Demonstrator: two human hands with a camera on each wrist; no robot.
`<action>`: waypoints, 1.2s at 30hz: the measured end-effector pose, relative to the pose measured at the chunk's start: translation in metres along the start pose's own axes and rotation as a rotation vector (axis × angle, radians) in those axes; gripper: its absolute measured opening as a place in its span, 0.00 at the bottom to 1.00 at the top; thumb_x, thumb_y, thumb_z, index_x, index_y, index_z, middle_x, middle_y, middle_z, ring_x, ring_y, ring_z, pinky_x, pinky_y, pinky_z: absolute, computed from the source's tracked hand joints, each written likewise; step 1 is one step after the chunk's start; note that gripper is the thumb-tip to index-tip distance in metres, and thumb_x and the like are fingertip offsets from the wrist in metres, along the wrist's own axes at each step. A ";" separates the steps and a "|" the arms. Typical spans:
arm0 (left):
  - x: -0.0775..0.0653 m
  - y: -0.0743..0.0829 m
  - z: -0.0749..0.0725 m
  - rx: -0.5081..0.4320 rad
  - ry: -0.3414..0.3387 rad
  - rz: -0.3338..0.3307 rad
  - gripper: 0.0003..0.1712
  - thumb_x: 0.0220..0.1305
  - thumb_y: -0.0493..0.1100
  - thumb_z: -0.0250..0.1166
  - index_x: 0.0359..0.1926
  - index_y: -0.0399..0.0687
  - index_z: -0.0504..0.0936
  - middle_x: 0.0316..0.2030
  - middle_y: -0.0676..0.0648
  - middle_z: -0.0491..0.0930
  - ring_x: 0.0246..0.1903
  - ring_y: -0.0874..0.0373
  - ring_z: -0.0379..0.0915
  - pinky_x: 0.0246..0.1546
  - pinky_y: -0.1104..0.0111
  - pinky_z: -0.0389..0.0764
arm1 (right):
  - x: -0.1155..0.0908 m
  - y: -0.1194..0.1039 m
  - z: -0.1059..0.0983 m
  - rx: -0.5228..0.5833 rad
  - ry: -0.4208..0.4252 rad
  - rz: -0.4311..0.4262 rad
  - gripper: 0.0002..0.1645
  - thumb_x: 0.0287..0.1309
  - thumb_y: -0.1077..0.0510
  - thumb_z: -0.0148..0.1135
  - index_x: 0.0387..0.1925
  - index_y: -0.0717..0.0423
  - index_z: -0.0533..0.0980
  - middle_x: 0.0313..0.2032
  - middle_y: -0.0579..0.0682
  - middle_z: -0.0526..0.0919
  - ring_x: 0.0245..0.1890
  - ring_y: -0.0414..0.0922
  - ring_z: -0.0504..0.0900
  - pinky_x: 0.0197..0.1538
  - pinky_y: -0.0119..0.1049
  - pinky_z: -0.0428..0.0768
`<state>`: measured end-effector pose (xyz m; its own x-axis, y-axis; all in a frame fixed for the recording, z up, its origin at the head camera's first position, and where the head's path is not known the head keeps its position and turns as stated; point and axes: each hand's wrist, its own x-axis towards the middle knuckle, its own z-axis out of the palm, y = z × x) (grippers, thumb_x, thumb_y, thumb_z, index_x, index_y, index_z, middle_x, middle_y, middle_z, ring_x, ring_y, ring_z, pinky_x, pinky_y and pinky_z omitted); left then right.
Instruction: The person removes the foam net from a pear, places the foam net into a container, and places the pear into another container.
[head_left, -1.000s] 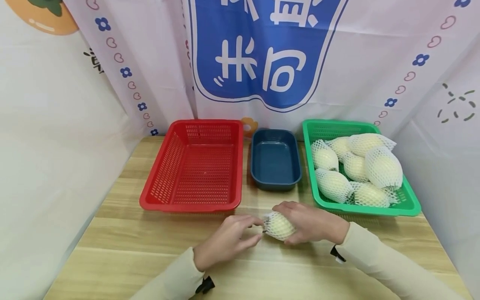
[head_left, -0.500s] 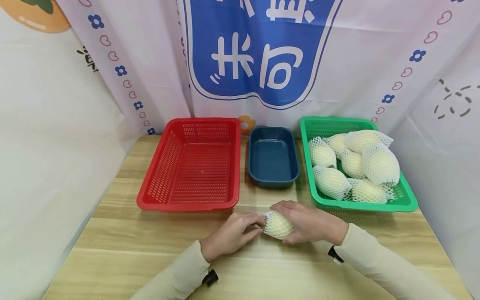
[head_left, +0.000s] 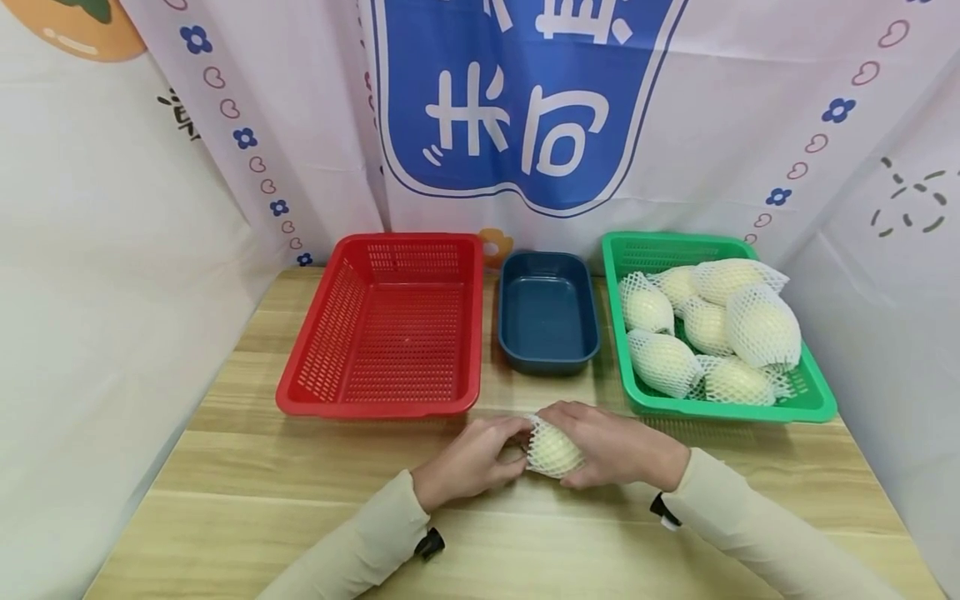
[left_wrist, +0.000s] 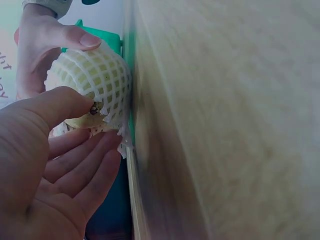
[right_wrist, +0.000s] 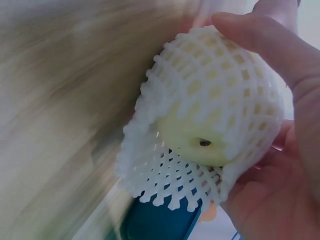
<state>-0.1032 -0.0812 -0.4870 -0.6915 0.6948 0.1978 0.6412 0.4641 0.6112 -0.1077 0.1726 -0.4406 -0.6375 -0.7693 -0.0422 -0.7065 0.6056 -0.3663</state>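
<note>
A pale yellow pear [head_left: 556, 451] in a white foam net [right_wrist: 220, 75] lies on the wooden table between both hands. My right hand [head_left: 611, 446] grips the pear from the right, its thumb [right_wrist: 260, 35] over the net. From the left, my left hand [head_left: 476, 461] holds the net's loose end, its thumb [left_wrist: 70, 102] close to the dark stem end and its fingers [left_wrist: 95, 165] underneath. Bare skin with a small dark hollow shows through the net's mouth in the right wrist view. Parts of the pear are hidden behind the fingers.
Behind the left hand stands a red basket [head_left: 474, 350]. A dark blue tray [head_left: 549, 367] sits in the middle. At the right, a green basket [head_left: 813, 408] holds several net-wrapped pears [head_left: 763, 327]. A printed cloth [head_left: 300, 100] hangs at the back.
My left hand has moved right and closed in on the net's end, where a gap showed a second ago. The right hand keeps its grip, and the pear has shifted slightly left.
</note>
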 end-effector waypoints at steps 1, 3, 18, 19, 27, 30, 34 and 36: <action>0.001 0.000 0.000 -0.004 -0.006 -0.002 0.26 0.66 0.38 0.73 0.63 0.42 0.81 0.57 0.46 0.87 0.57 0.57 0.84 0.61 0.68 0.83 | 0.000 0.000 0.000 0.000 -0.002 0.004 0.48 0.50 0.48 0.82 0.70 0.57 0.71 0.62 0.53 0.80 0.60 0.50 0.82 0.60 0.47 0.85; 0.003 0.000 0.002 -0.014 -0.024 -0.008 0.30 0.65 0.41 0.75 0.67 0.42 0.78 0.61 0.45 0.85 0.60 0.57 0.83 0.63 0.66 0.82 | -0.001 0.001 0.000 0.005 0.001 0.009 0.49 0.51 0.48 0.82 0.70 0.59 0.70 0.63 0.54 0.80 0.60 0.51 0.82 0.60 0.48 0.85; 0.027 0.007 0.012 -0.045 -0.095 -0.076 0.38 0.63 0.50 0.77 0.69 0.43 0.73 0.54 0.49 0.85 0.50 0.65 0.81 0.53 0.73 0.83 | -0.005 0.002 0.011 -0.001 0.083 0.021 0.57 0.51 0.50 0.81 0.73 0.73 0.64 0.66 0.63 0.77 0.63 0.57 0.81 0.61 0.50 0.84; 0.029 0.007 0.012 -0.063 -0.102 -0.087 0.36 0.63 0.50 0.77 0.67 0.44 0.74 0.52 0.50 0.85 0.47 0.67 0.81 0.50 0.75 0.82 | -0.005 0.002 0.012 0.002 0.084 0.027 0.57 0.51 0.50 0.81 0.73 0.73 0.63 0.66 0.63 0.77 0.63 0.57 0.81 0.60 0.50 0.85; 0.037 0.011 0.011 -0.195 -0.129 -0.136 0.27 0.65 0.45 0.75 0.62 0.47 0.76 0.43 0.52 0.83 0.39 0.69 0.76 0.41 0.77 0.79 | -0.010 0.004 0.011 0.029 0.099 0.056 0.59 0.52 0.49 0.82 0.74 0.74 0.62 0.66 0.65 0.77 0.63 0.58 0.81 0.58 0.49 0.86; 0.035 0.011 0.010 -0.228 -0.128 -0.139 0.30 0.65 0.43 0.75 0.66 0.46 0.76 0.44 0.53 0.83 0.39 0.69 0.76 0.42 0.76 0.79 | -0.013 0.006 0.011 0.044 0.115 0.032 0.57 0.53 0.48 0.82 0.74 0.73 0.63 0.65 0.63 0.79 0.60 0.55 0.84 0.56 0.45 0.87; 0.031 0.011 0.007 -0.269 -0.133 -0.138 0.29 0.65 0.41 0.74 0.65 0.44 0.77 0.42 0.53 0.83 0.38 0.70 0.75 0.40 0.76 0.79 | -0.015 0.007 0.008 0.064 0.095 0.038 0.56 0.54 0.46 0.81 0.74 0.70 0.64 0.64 0.61 0.81 0.56 0.51 0.85 0.52 0.41 0.87; 0.029 0.011 0.005 -0.295 -0.134 -0.149 0.29 0.66 0.41 0.73 0.66 0.44 0.77 0.44 0.53 0.84 0.39 0.70 0.76 0.41 0.76 0.80 | -0.017 0.006 0.006 0.069 0.077 0.064 0.57 0.54 0.46 0.82 0.74 0.70 0.65 0.63 0.62 0.82 0.56 0.50 0.86 0.52 0.42 0.87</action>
<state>-0.1145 -0.0533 -0.4790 -0.7078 0.7064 -0.0005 0.3992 0.4006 0.8247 -0.0994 0.1880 -0.4478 -0.7038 -0.7104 0.0028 -0.6428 0.6351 -0.4284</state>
